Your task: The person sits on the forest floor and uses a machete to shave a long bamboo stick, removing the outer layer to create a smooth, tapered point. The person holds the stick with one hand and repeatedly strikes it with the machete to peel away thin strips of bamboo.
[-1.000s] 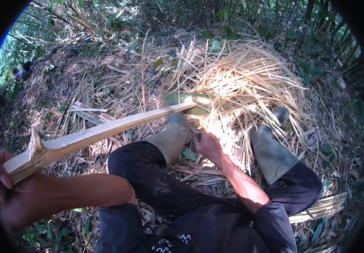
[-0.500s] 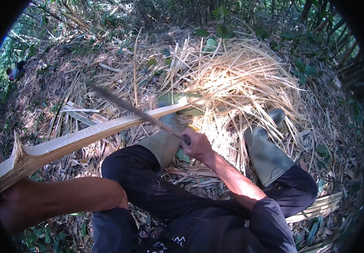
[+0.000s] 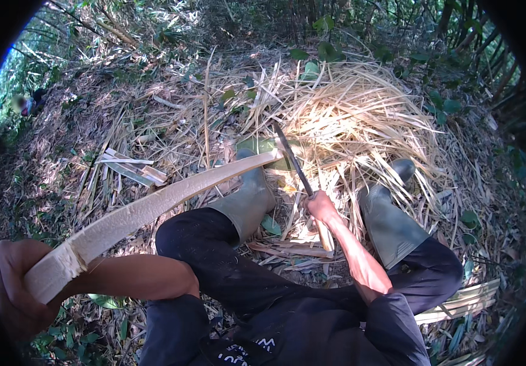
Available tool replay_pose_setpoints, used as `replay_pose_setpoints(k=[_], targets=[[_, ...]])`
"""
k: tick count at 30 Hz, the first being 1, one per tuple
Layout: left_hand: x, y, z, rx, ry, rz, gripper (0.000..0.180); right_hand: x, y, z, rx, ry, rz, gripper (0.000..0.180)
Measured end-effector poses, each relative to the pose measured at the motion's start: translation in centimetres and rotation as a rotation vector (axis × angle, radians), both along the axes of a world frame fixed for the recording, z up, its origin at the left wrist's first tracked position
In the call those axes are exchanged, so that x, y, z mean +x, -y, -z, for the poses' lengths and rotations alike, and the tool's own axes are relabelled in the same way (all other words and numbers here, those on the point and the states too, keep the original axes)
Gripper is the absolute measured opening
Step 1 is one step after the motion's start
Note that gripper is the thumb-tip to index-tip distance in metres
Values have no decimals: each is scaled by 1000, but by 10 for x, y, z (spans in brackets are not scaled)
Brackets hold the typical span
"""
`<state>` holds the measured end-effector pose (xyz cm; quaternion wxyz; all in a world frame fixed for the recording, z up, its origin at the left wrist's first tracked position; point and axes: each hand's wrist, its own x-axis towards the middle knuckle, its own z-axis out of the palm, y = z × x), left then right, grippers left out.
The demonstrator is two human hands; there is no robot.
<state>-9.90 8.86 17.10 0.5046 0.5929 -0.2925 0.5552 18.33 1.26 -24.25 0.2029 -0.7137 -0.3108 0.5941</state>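
My left hand (image 3: 14, 287), at the lower left, is wrapped round the thick end of a long pale split bamboo piece (image 3: 159, 204). A raised node with a rough edge shows just beyond my fingers. The piece slants up to the right over my left knee and boot, its far tip beside the blade. In my right hand (image 3: 322, 207) is a long-handled knife (image 3: 292, 157), closed in my fist. Its dark narrow blade points away and a little left, while its pale handle sticks out below my hand. Whether blade and bamboo touch, I cannot tell.
A heap of pale shavings (image 3: 360, 116) lies ahead, around my right boot (image 3: 391, 222). My left boot (image 3: 244, 204) stands below a green flat piece (image 3: 260, 146). Short split pieces (image 3: 132, 168) lie at left, bundled strips (image 3: 458, 302) at lower right. A person (image 3: 31, 104) is far left.
The knife has swung right and now points away from me instead of crossing over the bamboo. The bamboo piece has turned to show its broad pale face, with my left hand more in view.
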Motion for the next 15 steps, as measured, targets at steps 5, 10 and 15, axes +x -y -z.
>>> replay_pose_setpoints(k=[5,10,15], targets=[[12,10,-3,72,-41,448,18,-40,29,-89,342,173,-138,21],[50,13,20,114,31,494,17,-77,38,-178,973,212,-243,20],[26,35,5,176,-27,395,14,-83,37,-147,883,180,-282,18]])
